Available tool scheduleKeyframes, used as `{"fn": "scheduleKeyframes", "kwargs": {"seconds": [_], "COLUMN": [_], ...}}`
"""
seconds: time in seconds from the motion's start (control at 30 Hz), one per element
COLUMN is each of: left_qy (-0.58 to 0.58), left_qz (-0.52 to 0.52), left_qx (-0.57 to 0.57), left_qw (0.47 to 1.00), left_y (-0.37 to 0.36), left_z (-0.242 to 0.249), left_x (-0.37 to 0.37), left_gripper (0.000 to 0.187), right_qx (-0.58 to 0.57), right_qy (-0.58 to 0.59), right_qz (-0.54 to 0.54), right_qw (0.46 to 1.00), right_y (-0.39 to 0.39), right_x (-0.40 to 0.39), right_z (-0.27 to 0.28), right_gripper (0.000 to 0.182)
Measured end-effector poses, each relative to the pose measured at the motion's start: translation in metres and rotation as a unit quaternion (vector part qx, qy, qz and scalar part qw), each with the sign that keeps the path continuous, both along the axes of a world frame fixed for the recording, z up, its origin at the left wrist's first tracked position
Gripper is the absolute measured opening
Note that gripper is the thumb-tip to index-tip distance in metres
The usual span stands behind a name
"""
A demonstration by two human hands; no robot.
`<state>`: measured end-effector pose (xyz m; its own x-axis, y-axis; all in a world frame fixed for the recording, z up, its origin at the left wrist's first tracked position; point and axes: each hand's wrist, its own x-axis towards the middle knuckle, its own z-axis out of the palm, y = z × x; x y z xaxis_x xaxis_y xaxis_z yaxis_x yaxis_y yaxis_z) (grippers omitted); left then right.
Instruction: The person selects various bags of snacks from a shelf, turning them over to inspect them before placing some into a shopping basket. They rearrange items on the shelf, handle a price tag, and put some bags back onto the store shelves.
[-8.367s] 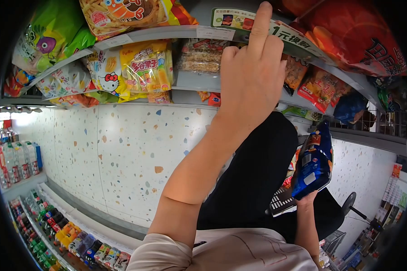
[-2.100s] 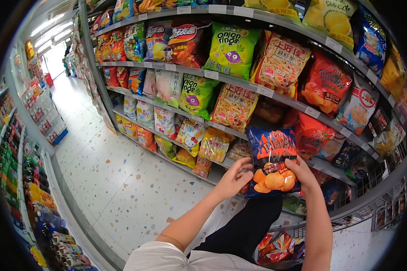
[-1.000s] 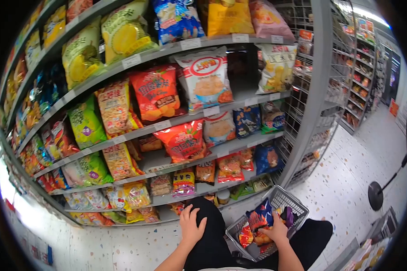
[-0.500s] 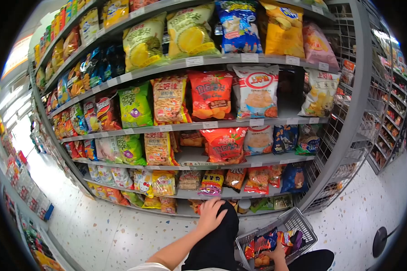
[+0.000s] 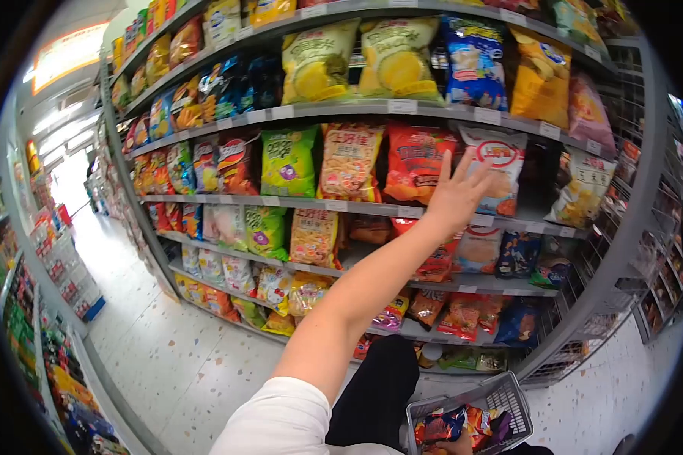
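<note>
My left hand is raised to the middle shelf with its fingers spread, holding nothing. It overlaps a white snack bag with a red oval logo, and its fingertips are close over the front of that bag. Just to the left stands a red bag of chips. Low in the view, my right hand is inside a grey plastic basket, its fingers closed at a dark blue and red snack bag. Part of this hand is cut off by the bottom edge. A purple packet lies beside it in the basket.
Grey shelves full of snack bags curve across the view. Green chip bags stand left of the reach, and a wire mesh end panel closes the right side. My dark-trousered knee is below the arm, over the speckled floor.
My left hand has left my knee and risen to the middle shelf, its fingers spreading. My right hand stays in the basket. The view has shifted, so the shelves sit farther right.
</note>
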<state>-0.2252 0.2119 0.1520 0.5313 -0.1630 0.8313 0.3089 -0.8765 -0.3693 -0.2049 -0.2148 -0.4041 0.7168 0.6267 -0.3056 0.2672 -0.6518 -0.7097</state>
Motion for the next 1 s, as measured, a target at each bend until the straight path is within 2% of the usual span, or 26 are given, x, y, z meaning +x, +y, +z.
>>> {"fn": "scheduleKeyframes", "kwargs": {"seconds": [0.07,0.13,0.2,0.27,0.33,0.4,0.47,0.6,0.7,0.9,1.0], "left_qy": [0.014,0.016,-0.002,0.010,0.002,-0.014,0.010,0.090,0.151,0.233,0.228], "left_qz": [0.018,0.084,0.071,0.066,0.084,0.109,0.026,-0.013,0.032,0.102,0.081], "left_qx": [-0.002,0.023,0.032,0.009,0.007,0.044,0.079,0.134,0.147,0.142,0.154], "left_qw": [1.000,0.996,0.997,0.998,0.996,0.993,0.996,0.987,0.977,0.957,0.958], "left_y": [0.011,0.015,0.017,0.011,0.000,-0.017,-0.028,-0.048,-0.044,-0.040,-0.030], "left_z": [0.004,0.010,0.012,0.013,0.016,0.023,0.030,0.035,0.038,0.047,0.046], "left_x": [0.012,0.017,0.020,0.018,0.019,0.027,0.045,0.089,0.109,0.097,0.093], "left_gripper": [0.045,0.045,0.044,0.047,0.046,0.046,0.045,0.045,0.044,0.035,0.033], "right_qx": [0.033,-0.014,-0.105,-0.107,-0.113,-0.127,-0.121,-0.175,-0.171,-0.155,-0.177], "right_qy": [0.037,0.058,0.008,0.027,0.033,0.053,0.049,0.078,0.071,0.054,0.068], "right_qz": [-0.009,-0.010,-0.012,-0.022,0.001,-0.012,0.004,0.000,-0.006,0.016,0.022], "right_qw": [0.999,0.998,0.994,0.994,0.993,0.990,0.991,0.981,0.983,0.986,0.982], "right_y": [-0.001,0.003,0.004,0.001,0.007,0.008,0.008,0.014,0.018,0.023,0.024], "right_x": [0.003,-0.010,-0.013,-0.014,-0.018,-0.020,-0.022,-0.022,-0.019,-0.017,-0.015], "right_z": [-0.011,0.038,0.030,0.025,0.048,0.056,0.056,0.070,0.057,0.075,0.089], "right_gripper": [0.113,0.119,0.125,0.126,0.124,0.122,0.121,0.115,0.109,0.104,0.104]}}
